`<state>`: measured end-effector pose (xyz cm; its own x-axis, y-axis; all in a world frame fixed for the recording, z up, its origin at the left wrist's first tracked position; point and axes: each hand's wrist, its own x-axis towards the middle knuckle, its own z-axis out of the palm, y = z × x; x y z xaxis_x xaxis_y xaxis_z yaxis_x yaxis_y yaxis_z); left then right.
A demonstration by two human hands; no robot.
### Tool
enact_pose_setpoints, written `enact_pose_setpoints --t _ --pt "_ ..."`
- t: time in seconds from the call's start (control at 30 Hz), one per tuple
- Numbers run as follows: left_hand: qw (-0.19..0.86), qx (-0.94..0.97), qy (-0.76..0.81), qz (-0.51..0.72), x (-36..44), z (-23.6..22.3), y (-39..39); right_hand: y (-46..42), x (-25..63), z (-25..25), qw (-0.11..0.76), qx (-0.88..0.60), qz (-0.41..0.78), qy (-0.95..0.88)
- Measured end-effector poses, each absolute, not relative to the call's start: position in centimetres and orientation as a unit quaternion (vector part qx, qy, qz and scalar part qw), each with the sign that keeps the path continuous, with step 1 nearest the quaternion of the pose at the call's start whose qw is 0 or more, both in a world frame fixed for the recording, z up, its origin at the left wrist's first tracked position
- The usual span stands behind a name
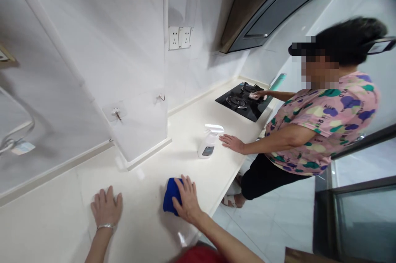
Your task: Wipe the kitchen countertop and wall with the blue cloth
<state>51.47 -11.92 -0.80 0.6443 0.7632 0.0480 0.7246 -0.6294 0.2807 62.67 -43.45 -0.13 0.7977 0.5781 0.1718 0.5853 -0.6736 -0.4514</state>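
My right hand (186,199) lies flat on a blue cloth (170,197), pressing it onto the cream countertop (145,197), fingers spread over it. My left hand (106,208) rests flat and open on the counter to the left, a silver bracelet on its wrist. A white spray bottle (209,141) stands upright farther along the counter.
Another person in a patterned shirt stands at the right, one hand (232,142) flat beside the bottle, the other holding a white cloth (254,95) on the black gas hob (244,101). A white pillar (136,89) with hooks juts onto the counter. A range hood hangs above.
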Motion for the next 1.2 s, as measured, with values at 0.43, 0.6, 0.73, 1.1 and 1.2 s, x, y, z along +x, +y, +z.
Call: enact_pose_setpoints --t 0.43,0.6,0.73,1.1,1.2 --pt "0.095 0.854 0.499 0.112 54.2 -0.9 -11.9 -40.5 73.2 -2.5 0.137 -0.943 -0.017 -0.302" --pt "0.089 0.859 0.491 0.119 54.3 -1.0 -11.9 -35.0 78.6 -0.8 0.085 -0.97 0.01 -0.228" --pt "0.079 0.861 0.487 0.125 54.3 -1.0 -12.3 -30.9 81.4 0.9 0.053 -0.979 0.071 -0.184" --pt "0.05 0.863 0.477 0.158 53.9 -2.7 -12.3 -24.2 68.2 -0.2 0.081 -0.933 0.075 -0.344" --pt "0.058 0.863 0.471 0.171 53.8 -2.9 -12.1 -23.5 64.5 0.8 0.111 -0.879 0.099 -0.453"
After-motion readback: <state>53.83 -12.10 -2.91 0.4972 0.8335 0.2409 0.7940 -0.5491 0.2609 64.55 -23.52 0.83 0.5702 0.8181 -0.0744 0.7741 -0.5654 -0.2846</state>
